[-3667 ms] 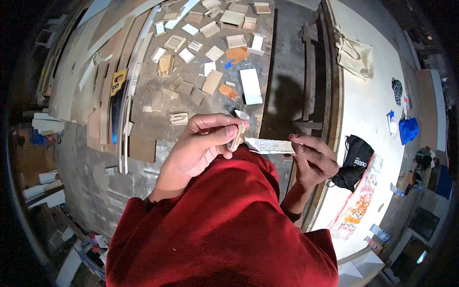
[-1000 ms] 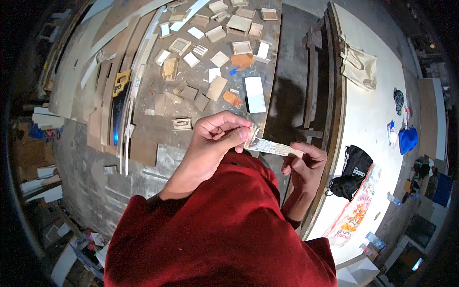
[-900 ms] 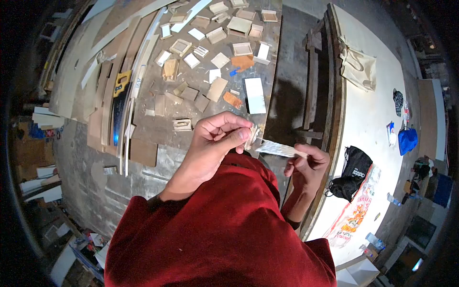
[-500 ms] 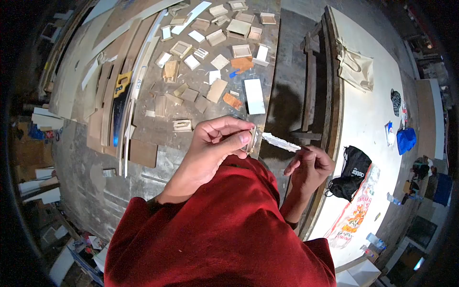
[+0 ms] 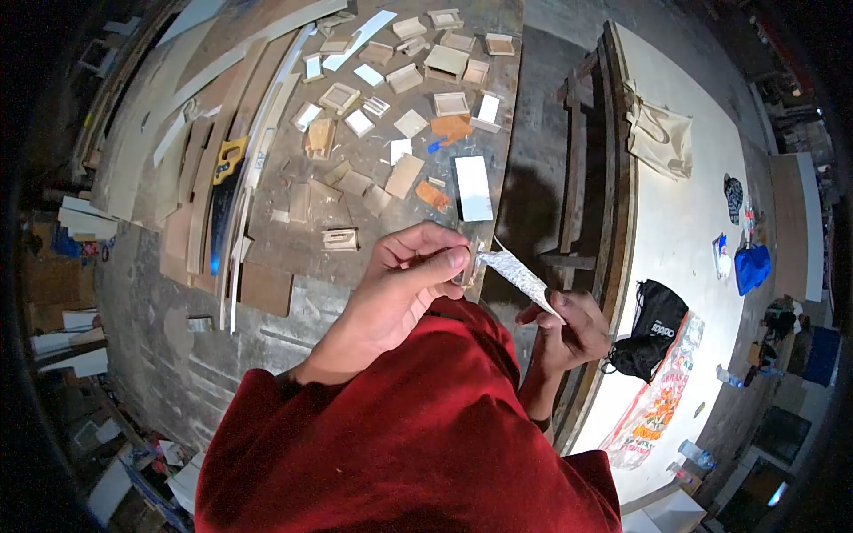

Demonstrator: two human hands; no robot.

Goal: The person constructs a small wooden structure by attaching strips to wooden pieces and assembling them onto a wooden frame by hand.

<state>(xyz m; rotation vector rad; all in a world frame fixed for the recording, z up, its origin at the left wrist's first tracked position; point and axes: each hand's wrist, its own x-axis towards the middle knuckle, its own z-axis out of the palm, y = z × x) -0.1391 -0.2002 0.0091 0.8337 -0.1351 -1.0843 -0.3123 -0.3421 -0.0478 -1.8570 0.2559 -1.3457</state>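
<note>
My left hand (image 5: 413, 280) is closed, pinching a small, thin wooden piece (image 5: 468, 272) between thumb and fingers; much of that piece is hidden behind the fingertips. To its right, my right hand (image 5: 569, 330) grips the lower end of a whitish, mottled strip (image 5: 520, 277) with rough edges. The strip slants up to the left, its far end close to the wooden piece. Whether the two touch, I cannot tell.
A worktable (image 5: 418, 302) ahead carries several small wooden boxes (image 5: 446, 62), a white panel (image 5: 474, 188) and loose offcuts. A handsaw (image 5: 227, 178) lies among long boards at left. On the pale table at right are a cloth bag (image 5: 659, 140) and a black drawstring bag (image 5: 653, 324).
My right hand has shifted left and slightly down. The strip now slants more steeply and shows more of its broad face, with its far end nearer the wooden piece.
</note>
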